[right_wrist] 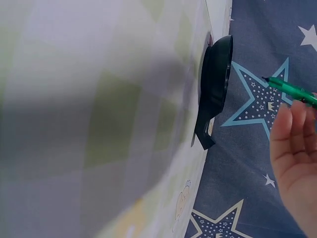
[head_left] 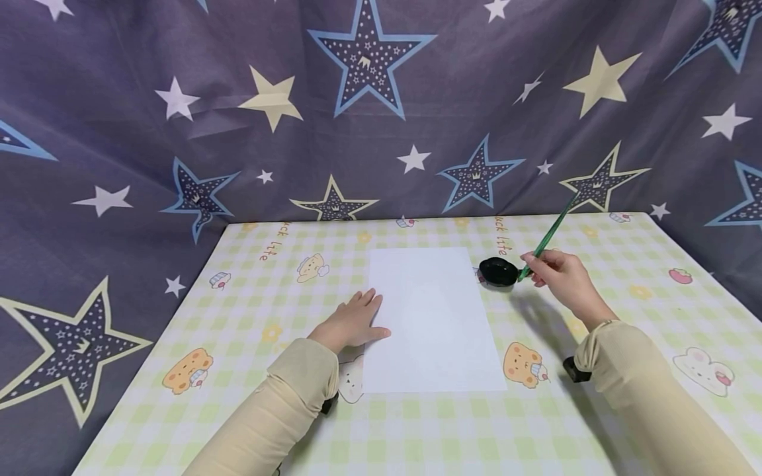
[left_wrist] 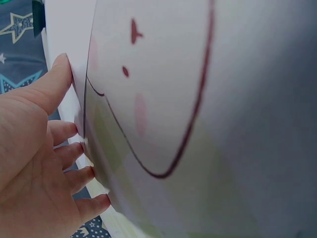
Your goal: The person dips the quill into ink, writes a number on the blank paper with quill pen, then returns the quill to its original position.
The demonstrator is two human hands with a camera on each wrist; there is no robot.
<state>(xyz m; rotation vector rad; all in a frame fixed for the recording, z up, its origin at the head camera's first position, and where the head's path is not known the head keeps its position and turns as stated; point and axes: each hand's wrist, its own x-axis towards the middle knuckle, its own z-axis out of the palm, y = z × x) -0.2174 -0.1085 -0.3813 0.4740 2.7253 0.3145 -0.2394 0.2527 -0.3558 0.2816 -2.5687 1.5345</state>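
The right hand point(head_left: 562, 277) pinches a slim green brush point(head_left: 546, 239), its handle slanting up and away, its tip just beside a small black dish point(head_left: 498, 272) to the hand's left. The left hand point(head_left: 352, 322) lies flat, fingers straight, on the left edge of a white paper sheet point(head_left: 434, 320).

Head view: from high up, facing forward and down on the whole table point(head_left: 417, 430), not close. Left wrist view: right beside the left hand point(left_wrist: 34, 163), low along the table. Right wrist view: very close, low too. Black dish point(right_wrist: 215, 94) in head and right wrist views.
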